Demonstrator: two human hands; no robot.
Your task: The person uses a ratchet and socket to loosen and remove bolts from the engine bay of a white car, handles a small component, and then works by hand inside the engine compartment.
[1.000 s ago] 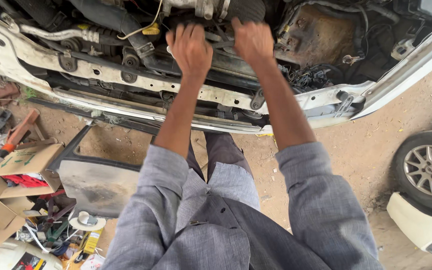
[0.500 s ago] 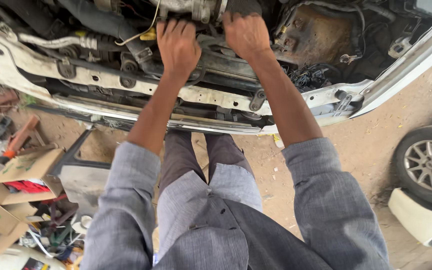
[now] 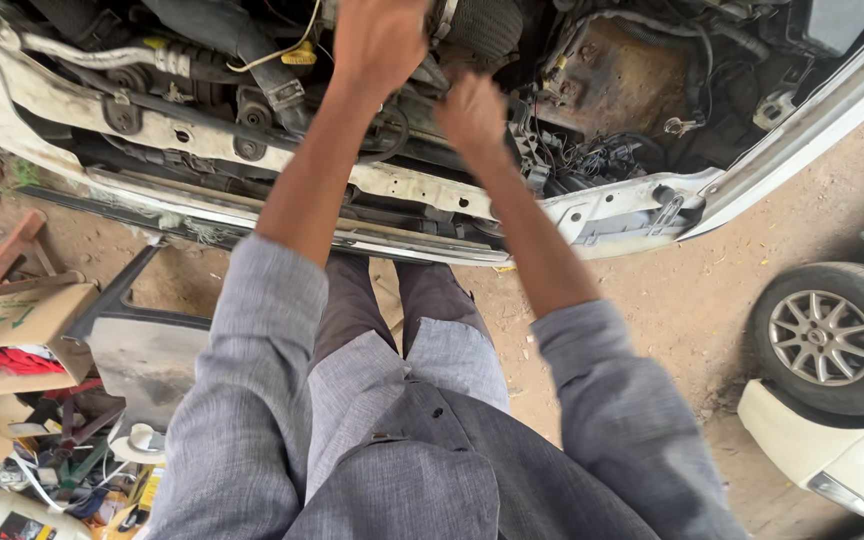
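I stand at the open front of a white car (image 3: 792, 130) and both my arms reach into its engine bay. My left hand (image 3: 377, 40) is at the top edge of the view, next to a ribbed black hose (image 3: 487, 25) with a metal clamp; its fingers are cut off by the frame. My right hand (image 3: 472, 110) sits lower, just right of the left, over dark engine parts and wiring (image 3: 592, 160). Its fingers curl down out of sight. A yellow cap (image 3: 300, 55) and thin yellow cable lie left of my left hand.
The white front crossmember (image 3: 202, 150) runs across below the hands. On the dirt ground lie a dark car panel (image 3: 142, 350), cardboard boxes (image 3: 22, 320) and scattered tools (image 3: 62, 450) at left. Another white car's wheel (image 3: 832, 335) stands at right.
My left hand has moved up and right, toward the top edge. My right hand has dropped lower and nearer to me; the hands no longer sit level side by side.
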